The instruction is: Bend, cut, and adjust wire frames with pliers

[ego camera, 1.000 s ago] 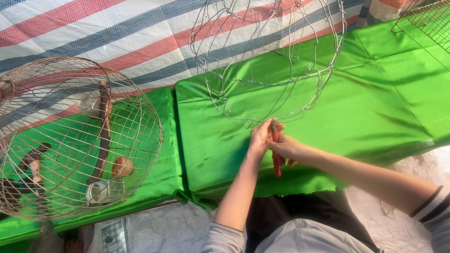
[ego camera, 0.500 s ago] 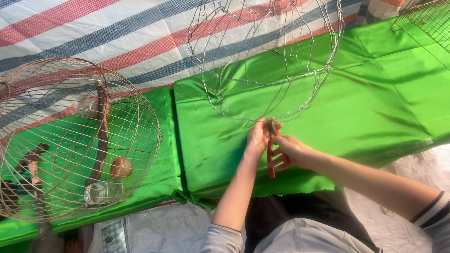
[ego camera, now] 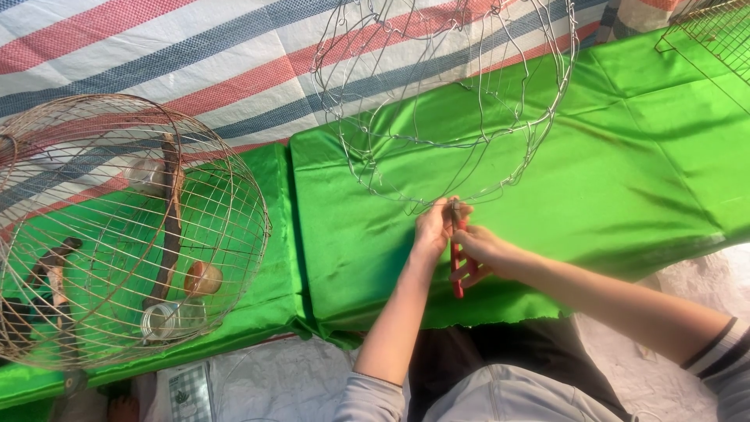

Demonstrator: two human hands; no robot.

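Two hands (ego camera: 457, 238), pliers (ego camera: 456, 262), wire frame (ego camera: 445, 101), perches inside cage (ego camera: 117, 234)

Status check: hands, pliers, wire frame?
Right hand grips red pliers. Left hand pinches wire frame at its near rim, on green cloth. Nothing in the way.

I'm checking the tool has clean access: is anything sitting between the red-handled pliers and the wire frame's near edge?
Nothing visible does. The right hand holds the red-handled pliers with the tip already at the near rim of the wire frame. The left hand pinches that same spot. Only green cloth lies beneath.
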